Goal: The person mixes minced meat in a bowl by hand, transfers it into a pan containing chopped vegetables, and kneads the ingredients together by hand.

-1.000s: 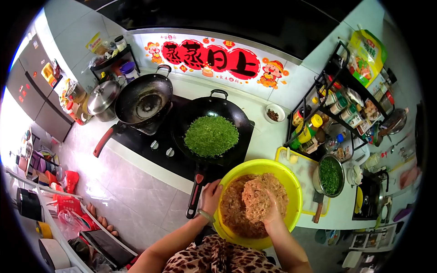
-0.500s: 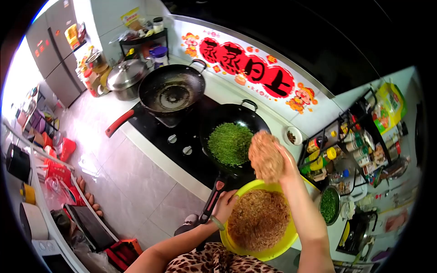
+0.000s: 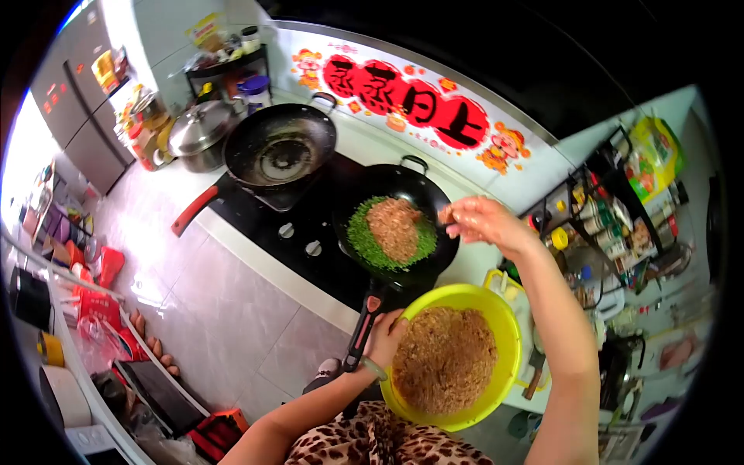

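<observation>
Head view: I see R hand (image 3: 484, 223) half-curled by wok (image 3: 426, 191) rim, meat scrap (image 3: 445, 215) at its tips; can't tell if it's gripped. Meat lump (image 3: 394, 229) sits on greens (image 3: 364, 238) in wok. L hand (image 3: 385, 341) clasps bowl (image 3: 508, 341) rim, w/ more meat (image 3: 442, 360) inside. Risks, IMO: scrap drops onto tabletop (image 3: 475, 267); L hand bumps handle (image 3: 361, 332) b/c it's v. close, shifting wok; bowl seems past tabletop edge, so could tip if grip slackens.

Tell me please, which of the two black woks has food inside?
The black wok nearer the round yellow bowl: it holds chopped greens with pinkish minced meat on top, while the red-handled wok shows no food.
</observation>
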The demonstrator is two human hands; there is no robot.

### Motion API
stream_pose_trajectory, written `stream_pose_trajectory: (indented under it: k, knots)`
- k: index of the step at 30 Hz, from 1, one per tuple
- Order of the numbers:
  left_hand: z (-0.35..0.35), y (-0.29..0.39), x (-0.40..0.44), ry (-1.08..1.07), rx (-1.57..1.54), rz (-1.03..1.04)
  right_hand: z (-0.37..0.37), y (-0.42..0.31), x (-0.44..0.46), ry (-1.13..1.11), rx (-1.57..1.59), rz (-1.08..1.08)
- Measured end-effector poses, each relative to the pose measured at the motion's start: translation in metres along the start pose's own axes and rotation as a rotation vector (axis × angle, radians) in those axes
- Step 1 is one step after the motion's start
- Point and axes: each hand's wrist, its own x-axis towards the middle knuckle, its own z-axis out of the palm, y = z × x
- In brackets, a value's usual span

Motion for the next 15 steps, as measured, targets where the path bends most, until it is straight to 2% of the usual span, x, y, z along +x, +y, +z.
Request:
stream_pose_trajectory:
  k: [2,6,8,9,11,12,14,15]
  knots:
    - [-0.001,0.001,-0.001,0.015,0.043,0.002,0.0,0.045,-0.039,-0.027,0.157,0.059]
    - [0.002,-0.02,0.003,-0.031,-0.04,-0.014,0.021,0.159,-0.114,0.128,0.281,0.325]
    - [0.0,-0.017,0.002,-0.054,-0.034,-0.046,0.031,0.218,-0.143,0.275,0.26,0.295]
    - [-0.001,-0.014,0.002,-0.061,-0.022,-0.058,0.035,0.239,-0.15,0.277,0.271,0.304]
    - [-0.001,-0.012,0.001,-0.059,-0.033,-0.078,0.045,0.271,-0.157,0.563,0.276,0.498]
    - [-0.001,-0.013,0.0,-0.048,-0.053,-0.09,0.05,0.278,-0.154,0.559,0.282,0.509]
    - [0.001,-0.015,-0.001,-0.048,-0.075,-0.105,0.056,0.289,-0.141,0.424,0.905,0.561]
    - [0.003,-0.015,-0.001,-0.025,-0.151,-0.104,0.059,0.283,-0.131,0.416,0.903,0.566]
